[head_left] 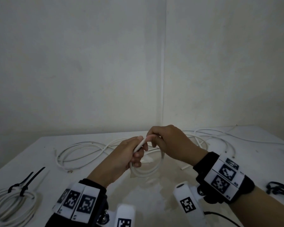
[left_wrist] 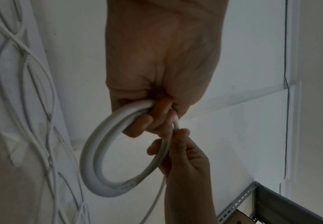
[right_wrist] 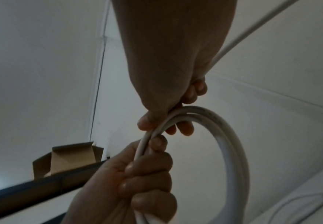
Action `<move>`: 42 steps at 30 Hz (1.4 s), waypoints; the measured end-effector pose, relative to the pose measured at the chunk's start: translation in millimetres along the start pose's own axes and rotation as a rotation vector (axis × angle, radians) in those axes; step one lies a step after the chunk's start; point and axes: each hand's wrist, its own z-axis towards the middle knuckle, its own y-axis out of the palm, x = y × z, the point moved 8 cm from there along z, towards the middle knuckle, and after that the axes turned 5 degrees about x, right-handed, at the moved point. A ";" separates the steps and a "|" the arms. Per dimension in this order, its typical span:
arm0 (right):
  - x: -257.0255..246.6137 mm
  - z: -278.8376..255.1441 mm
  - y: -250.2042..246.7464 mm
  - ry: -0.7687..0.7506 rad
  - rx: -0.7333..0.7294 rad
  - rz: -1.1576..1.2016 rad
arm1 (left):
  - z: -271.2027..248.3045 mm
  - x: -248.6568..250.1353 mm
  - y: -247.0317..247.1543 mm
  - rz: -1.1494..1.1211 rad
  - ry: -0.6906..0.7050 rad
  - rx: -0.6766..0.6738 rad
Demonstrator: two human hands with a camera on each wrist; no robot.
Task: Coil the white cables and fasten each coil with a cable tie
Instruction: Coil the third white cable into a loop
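Observation:
A white cable coil (head_left: 147,171) of a few loops hangs above the table between both hands. My left hand (head_left: 136,154) grips the loops in a fist; in the left wrist view the coil (left_wrist: 91,159) passes under its curled fingers (left_wrist: 147,119). My right hand (head_left: 155,136) pinches the cable just beside the left fist, thumb and fingers round one strand (right_wrist: 147,136). The cable's free length (right_wrist: 252,28) trails off past the right wrist. A finished coil (head_left: 11,204) bound with black cable ties (head_left: 24,185) lies at the near left.
Loose white cables (head_left: 75,149) sprawl over the white table (head_left: 162,190) behind the hands and to the far right (head_left: 223,136). Black cable ties (head_left: 277,189) lie at the right edge. A wall corner stands close behind the table.

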 end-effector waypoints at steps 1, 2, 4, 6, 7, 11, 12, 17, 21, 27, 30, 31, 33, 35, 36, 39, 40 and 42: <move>1.6 0.4 -0.6 0.039 -0.016 0.004 | 0.2 1.8 0.1 0.004 0.009 0.006; 2.0 0.9 -2.3 0.059 -0.022 0.009 | 0.8 3.8 0.1 0.011 0.019 0.016; 2.3 2.3 -5.4 0.086 -0.028 0.055 | 1.7 6.3 -0.3 0.031 0.031 0.036; 2.8 4.4 -6.8 0.107 -0.041 0.112 | 2.0 7.6 0.0 0.050 0.042 0.040; 3.9 4.8 -6.8 0.118 -0.045 0.143 | 1.8 8.1 0.4 0.061 0.046 0.038; 6.0 7.2 -9.9 0.143 -0.044 0.226 | 2.0 10.5 0.7 0.093 0.056 0.042; 6.0 8.5 -11.8 0.142 -0.034 0.234 | 2.7 11.3 0.5 0.095 0.058 0.044; 6.4 15.4 -20.2 0.186 -0.036 0.322 | 5.2 15.5 0.1 0.066 0.078 0.079; 3.8 9.1 -7.7 0.233 -0.141 0.429 | 6.9 15.6 -3.6 0.011 0.101 0.119; 5.6 5.8 -7.5 0.209 -0.146 0.351 | 12.3 9.1 -3.2 -0.008 0.068 0.058; 8.3 7.1 -10.8 0.181 -0.146 0.267 | 14.0 8.0 -2.0 0.050 0.038 -0.009; 8.1 7.2 -11.4 0.163 -0.149 0.240 | 13.7 8.1 -2.1 0.076 0.032 -0.016; 7.3 8.3 -13.5 0.136 -0.143 0.212 | 13.9 9.9 -1.7 0.111 0.034 -0.004; 8.2 9.1 -15.1 0.123 -0.130 0.197 | 14.4 9.7 -1.8 0.094 0.023 0.022; 8.1 9.6 -15.4 0.116 -0.123 0.192 | 14.9 9.4 -1.7 0.072 0.016 0.033; 9.6 9.2 -13.8 0.110 -0.095 0.224 | 15.1 8.4 0.1 0.030 0.029 0.062; 11.4 9.0 -13.5 0.114 -0.084 0.236 | 15.4 8.0 0.1 0.006 0.036 0.076; 17.5 8.0 -16.9 0.117 -0.048 0.233 | 16.6 7.9 -4.7 -0.075 0.045 0.112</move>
